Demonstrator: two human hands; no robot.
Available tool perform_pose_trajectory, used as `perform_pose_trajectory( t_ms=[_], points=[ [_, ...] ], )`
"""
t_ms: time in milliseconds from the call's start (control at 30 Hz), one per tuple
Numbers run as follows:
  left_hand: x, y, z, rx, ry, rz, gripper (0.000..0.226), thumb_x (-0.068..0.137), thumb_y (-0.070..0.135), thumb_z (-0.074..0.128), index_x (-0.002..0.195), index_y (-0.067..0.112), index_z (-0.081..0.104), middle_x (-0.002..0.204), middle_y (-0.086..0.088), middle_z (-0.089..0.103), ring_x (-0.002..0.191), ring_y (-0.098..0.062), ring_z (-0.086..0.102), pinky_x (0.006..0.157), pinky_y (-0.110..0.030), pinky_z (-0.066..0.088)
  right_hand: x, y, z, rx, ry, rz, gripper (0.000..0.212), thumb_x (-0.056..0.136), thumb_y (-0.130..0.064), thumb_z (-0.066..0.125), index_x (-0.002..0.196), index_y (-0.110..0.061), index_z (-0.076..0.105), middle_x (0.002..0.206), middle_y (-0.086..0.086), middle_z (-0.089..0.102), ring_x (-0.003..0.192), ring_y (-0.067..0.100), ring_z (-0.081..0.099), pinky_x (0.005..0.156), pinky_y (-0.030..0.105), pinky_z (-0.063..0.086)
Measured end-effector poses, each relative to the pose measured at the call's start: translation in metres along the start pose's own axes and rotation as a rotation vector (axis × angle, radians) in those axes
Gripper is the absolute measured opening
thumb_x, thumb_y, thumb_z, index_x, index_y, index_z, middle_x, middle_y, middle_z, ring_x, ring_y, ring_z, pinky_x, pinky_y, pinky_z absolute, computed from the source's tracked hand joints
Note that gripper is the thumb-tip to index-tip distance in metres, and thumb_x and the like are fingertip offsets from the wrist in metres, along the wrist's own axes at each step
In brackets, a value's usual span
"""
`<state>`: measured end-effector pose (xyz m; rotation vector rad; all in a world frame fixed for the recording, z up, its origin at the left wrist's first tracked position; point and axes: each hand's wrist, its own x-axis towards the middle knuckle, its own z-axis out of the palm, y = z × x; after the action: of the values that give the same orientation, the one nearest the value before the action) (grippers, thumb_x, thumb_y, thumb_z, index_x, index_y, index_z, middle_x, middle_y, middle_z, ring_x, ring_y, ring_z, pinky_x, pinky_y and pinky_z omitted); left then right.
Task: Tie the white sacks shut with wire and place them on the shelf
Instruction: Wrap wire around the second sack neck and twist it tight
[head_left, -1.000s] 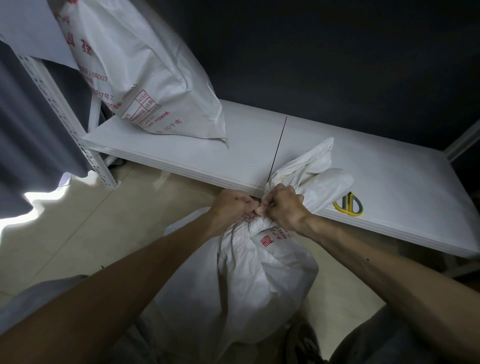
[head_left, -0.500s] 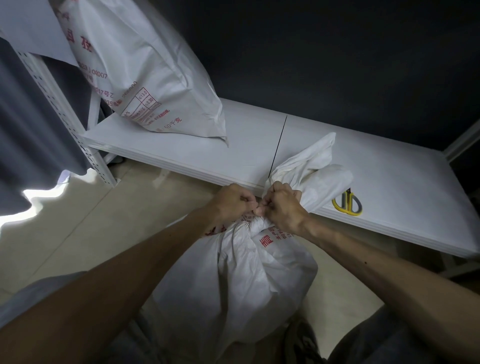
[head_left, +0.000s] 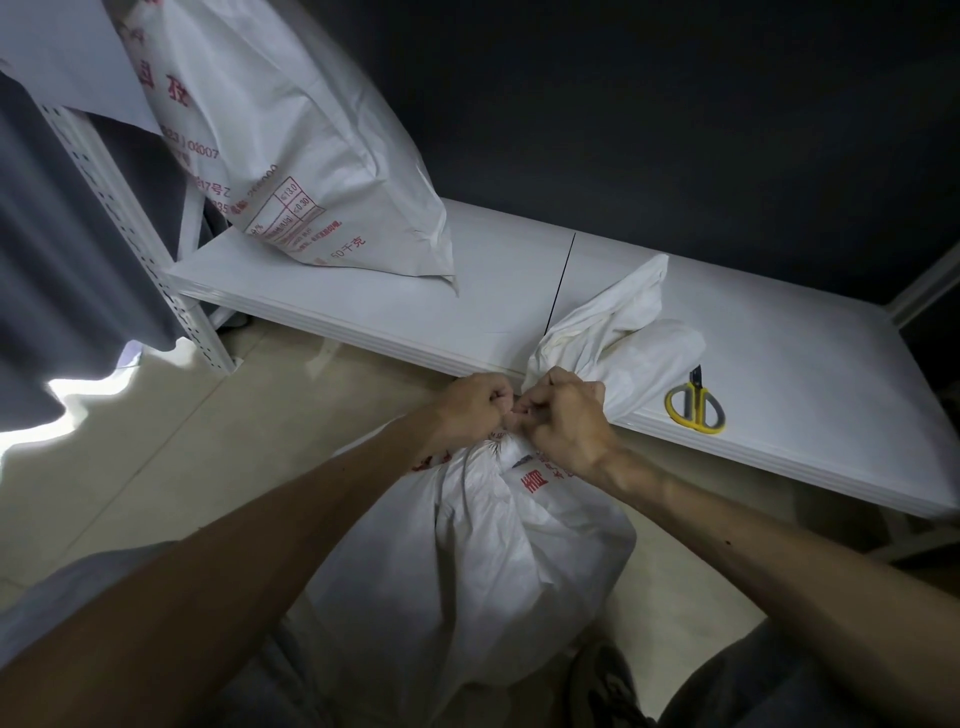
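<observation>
— White woven plastic sack (head_left: 467, 561), red print on it: position?
— Upright on the beige tiled floor (head_left: 182, 441), just in front of the low white metal shelf (head_left: 395, 312). Neck gathered. The loose top flops back over the shelf's front edge.
— Hands?
— Left hand (head_left: 475, 402) and right hand (head_left: 563, 415) both at the gathered neck, knuckles touching. All fingers curled tight. Right hand wraps the neck, left pinches at the same spot. Wire too fine to make out, so I cannot tell whether it sits between the fingers.
— On the shelf?
— Second white printed sack (head_left: 291, 156) at the left end, tilted, lower end on the board, upper end out of frame. Yellow-and-grey-handled scissors (head_left: 695, 408) lie flat near the front edge, right of the loose top and apart from it.
— Surroundings?
— Perforated white upright post (head_left: 130, 234) at the shelf's left corner, grey curtain (head_left: 62, 260) beyond it. Dark wall (head_left: 675, 130) behind.
</observation>
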<state>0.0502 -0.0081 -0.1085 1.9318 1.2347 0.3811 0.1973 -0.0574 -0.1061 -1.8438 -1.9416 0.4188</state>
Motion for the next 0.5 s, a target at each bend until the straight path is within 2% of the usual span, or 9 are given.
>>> perform_pose_trajectory(
  t_ms=[67,133,200,333,500],
  points=[
    [0.0,0.0015,-0.0009,-0.001,0.016,0.007,0.024,0.093,0.007,0.047,0.073,0.02,0.051,0.078,0.003,0.054,0.077,-0.015,0.048,0.069,-0.028,0.038,-0.0006,-0.0012,-0.0002,0.035,0.056,-0.02,0.006,0.083,-0.03,0.073,0.083,-0.027,0.078,0.086,-0.003,0.058,0.095,0.01,0.052,0.083,0.023,0.014],
    [0.0006,0.002,-0.0022,-0.013,0.033,0.019,0.03,0.092,0.005,0.047,0.069,0.023,0.047,0.073,0.006,0.052,0.077,-0.017,0.048,0.068,-0.029,0.038,-0.0008,-0.0025,-0.0013,0.076,0.098,-0.062,0.007,0.082,-0.028,0.074,0.078,-0.025,0.079,0.081,-0.002,0.059,0.089,0.012,0.054,0.091,0.031,0.023],
    [0.0005,0.0045,-0.004,0.001,0.053,0.015,0.032,0.091,0.003,0.047,0.067,0.024,0.045,0.07,0.008,0.05,0.077,-0.017,0.048,0.066,-0.028,0.036,-0.0011,-0.0034,-0.0017,0.075,0.137,-0.126,0.01,0.081,-0.027,0.072,0.076,-0.023,0.079,0.078,-0.002,0.058,0.083,0.013,0.054,0.089,0.037,0.029],
    [-0.0004,0.0092,-0.006,0.03,0.094,0.017,0.019,0.09,0.0,0.044,0.078,0.014,0.048,0.071,0.01,0.048,0.079,-0.019,0.047,0.063,-0.027,0.03,-0.0046,-0.0048,0.0004,-0.056,0.175,-0.209,0.017,0.077,-0.026,0.063,0.073,-0.022,0.078,0.078,-0.008,0.047,0.082,0.012,0.049,0.079,0.031,0.02],
    [-0.0011,0.0064,-0.0071,0.019,0.097,0.017,0.015,0.091,0.002,0.044,0.081,0.013,0.049,0.079,0.001,0.052,0.08,-0.02,0.047,0.066,-0.029,0.032,-0.0091,-0.0022,0.0021,-0.151,0.228,-0.282,0.015,0.078,-0.025,0.066,0.069,-0.02,0.076,0.078,-0.002,0.048,0.079,0.018,0.049,0.076,0.031,0.022]
  ],
)
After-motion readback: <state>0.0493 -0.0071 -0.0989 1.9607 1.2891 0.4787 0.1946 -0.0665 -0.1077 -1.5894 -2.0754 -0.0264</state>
